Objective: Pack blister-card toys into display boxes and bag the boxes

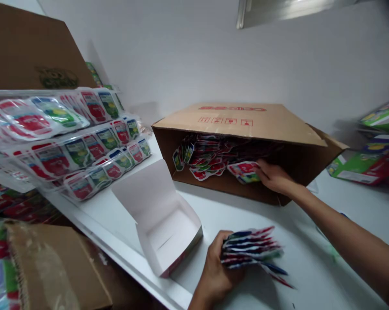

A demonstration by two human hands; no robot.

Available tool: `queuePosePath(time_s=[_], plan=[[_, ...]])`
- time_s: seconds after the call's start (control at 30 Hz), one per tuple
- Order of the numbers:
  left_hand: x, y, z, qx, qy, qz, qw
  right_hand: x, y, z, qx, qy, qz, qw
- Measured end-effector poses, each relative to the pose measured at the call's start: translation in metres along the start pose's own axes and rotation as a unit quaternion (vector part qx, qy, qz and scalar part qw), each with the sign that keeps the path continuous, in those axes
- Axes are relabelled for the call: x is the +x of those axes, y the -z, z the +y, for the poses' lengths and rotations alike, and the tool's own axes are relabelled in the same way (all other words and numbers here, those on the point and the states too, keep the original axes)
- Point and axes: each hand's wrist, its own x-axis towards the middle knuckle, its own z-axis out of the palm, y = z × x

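Observation:
My left hand (pixel 218 265) is closed round a stack of packets (pixel 250 249), held edge-on above the white table (pixel 297 258); their edges show red, white and dark blue, somewhat blurred. At the mouth of a large cardboard box (pixel 233 118) lying on its side, my right hand (pixel 273 175) pinches the end of a red and green packet (pixel 244 171). Piles of similar packets (pixel 210 157) fill the left and back of that box. An open white carton (pixel 168 232), its lid raised, stands left of my left hand with its bare bottom showing.
At left, a clear tiered rack (pixel 100 172) holds rows of red and green packets. Behind its top leans a cardboard piece (pixel 35 51). A brown box (pixel 52 267) sits below the table edge. Colourful cartons (pixel 368 159) are stacked at right.

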Motion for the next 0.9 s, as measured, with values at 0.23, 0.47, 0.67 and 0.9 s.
queuePosePath(time_s=[0.23,0.47,0.67,0.9], plan=[[0.001,0.003,-0.005,0.090,-0.084,0.037,0.992,-0.054,0.044,-0.074,0.189,0.198,-0.292,0.916],[-0.002,0.001,-0.009,-0.018,-0.014,0.023,0.999,-0.063,0.027,-0.086,0.407,0.122,-0.365,0.829],[0.006,-0.001,-0.009,0.113,-0.071,0.059,0.989,-0.105,-0.038,-0.072,0.741,-0.222,-0.115,0.623],[0.005,0.000,-0.002,-0.001,-0.006,0.019,1.000,-0.096,-0.069,-0.075,0.504,-0.155,-0.041,0.849]])
